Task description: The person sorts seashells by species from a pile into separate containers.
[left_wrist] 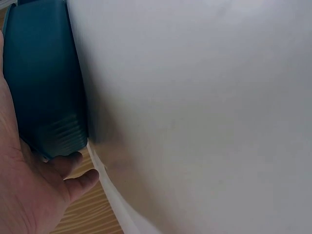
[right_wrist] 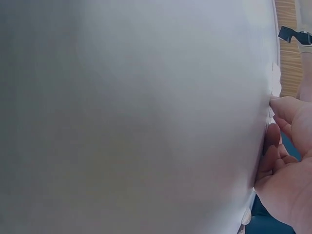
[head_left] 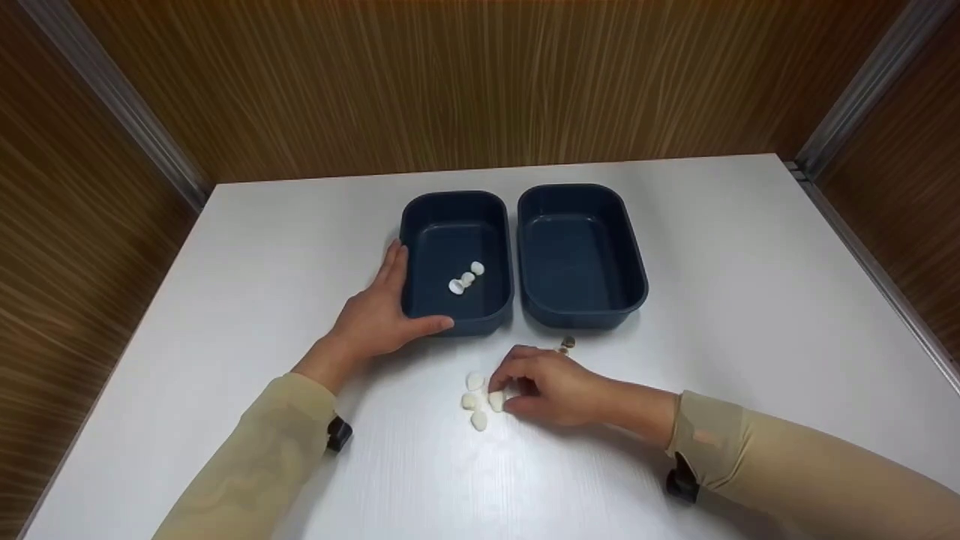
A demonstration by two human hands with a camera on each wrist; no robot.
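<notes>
At the left dark blue bin [head_left: 459,327], my left hand [head_left: 375,319] touches the near left corner, with extended fingers along the side and the thumb by the front rim. The left wrist view shows this hand [left_wrist: 34,190] against the bin's outer wall [left_wrist: 44,73]. My right hand [head_left: 555,386] pinches a small white pebble [head_left: 496,401] between thumb and fingers at the tabletop. Beside it lie several similar white pebbles [head_left: 478,420]. A few white pieces [head_left: 457,286] sit inside the left bin. In the right wrist view, the right hand [right_wrist: 287,161] mostly hides its pebble.
A second dark blue bin [head_left: 583,319] stands just right of the first. Small brown pieces [head_left: 568,342] lie in front of it, partly behind the right hand. The white table [head_left: 262,247] meets a wood-grain panel [head_left: 480,82] at the back, with side panels left and right.
</notes>
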